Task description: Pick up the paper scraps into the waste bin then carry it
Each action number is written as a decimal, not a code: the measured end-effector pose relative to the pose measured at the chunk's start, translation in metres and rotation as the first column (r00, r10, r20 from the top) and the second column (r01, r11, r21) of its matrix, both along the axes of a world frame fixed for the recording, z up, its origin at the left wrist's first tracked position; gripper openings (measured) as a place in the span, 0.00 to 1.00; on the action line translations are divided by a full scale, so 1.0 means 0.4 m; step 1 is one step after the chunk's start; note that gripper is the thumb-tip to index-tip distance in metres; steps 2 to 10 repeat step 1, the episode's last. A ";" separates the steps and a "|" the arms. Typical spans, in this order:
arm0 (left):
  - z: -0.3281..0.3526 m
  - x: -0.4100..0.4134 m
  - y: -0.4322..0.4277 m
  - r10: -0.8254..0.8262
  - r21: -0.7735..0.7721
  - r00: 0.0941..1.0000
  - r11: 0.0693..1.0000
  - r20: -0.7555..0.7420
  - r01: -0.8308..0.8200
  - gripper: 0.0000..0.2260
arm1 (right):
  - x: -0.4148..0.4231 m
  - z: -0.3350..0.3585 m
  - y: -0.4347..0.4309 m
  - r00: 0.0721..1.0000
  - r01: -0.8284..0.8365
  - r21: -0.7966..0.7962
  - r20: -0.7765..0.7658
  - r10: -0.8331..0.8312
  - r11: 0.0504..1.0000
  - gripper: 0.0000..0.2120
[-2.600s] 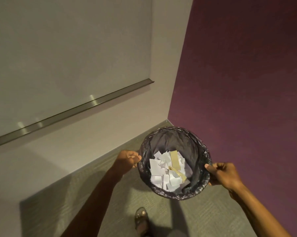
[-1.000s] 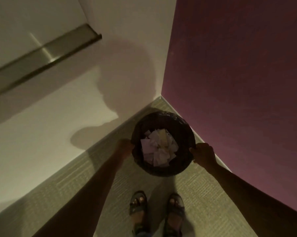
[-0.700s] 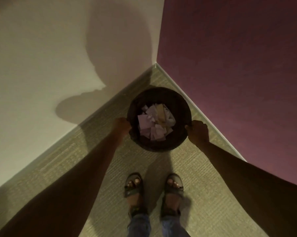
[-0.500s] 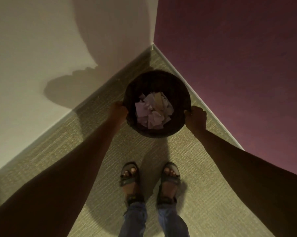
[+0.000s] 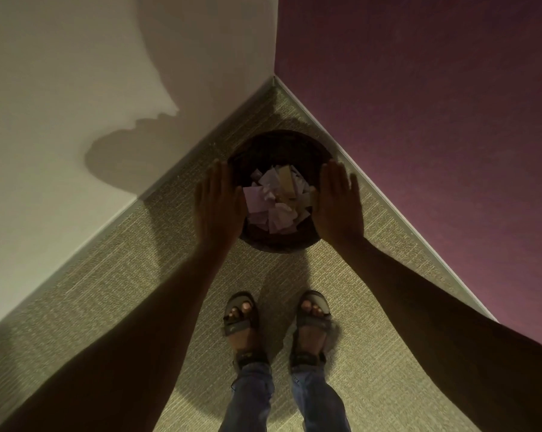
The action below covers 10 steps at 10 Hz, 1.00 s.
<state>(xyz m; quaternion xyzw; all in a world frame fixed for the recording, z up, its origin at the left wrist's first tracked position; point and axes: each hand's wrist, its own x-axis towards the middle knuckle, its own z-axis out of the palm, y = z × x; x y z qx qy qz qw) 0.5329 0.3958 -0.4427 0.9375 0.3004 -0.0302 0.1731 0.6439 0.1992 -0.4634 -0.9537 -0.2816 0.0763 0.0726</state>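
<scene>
Waste bin (image 5: 279, 148) deep in corner (image 5: 274, 82)

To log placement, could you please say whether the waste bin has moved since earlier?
Yes: the waste bin went down onto the carpet, nearer the wall corner.

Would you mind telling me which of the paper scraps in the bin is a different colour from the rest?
The tan strip at the far side of the pile in the waste bin; the scraps around it look white.
</scene>
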 end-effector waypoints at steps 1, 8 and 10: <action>-0.012 -0.001 -0.029 -0.200 0.072 0.980 0.977 0.009 0.199 0.24 | -0.019 -0.017 0.010 0.992 -0.122 0.051 -0.027 0.124 0.991 0.26; -0.012 -0.001 -0.029 -0.200 0.072 0.980 0.977 0.009 0.199 0.24 | -0.019 -0.017 0.010 0.992 -0.122 0.051 -0.027 0.124 0.991 0.26; -0.012 -0.001 -0.029 -0.200 0.072 0.980 0.977 0.009 0.199 0.24 | -0.019 -0.017 0.010 0.992 -0.122 0.051 -0.027 0.124 0.991 0.26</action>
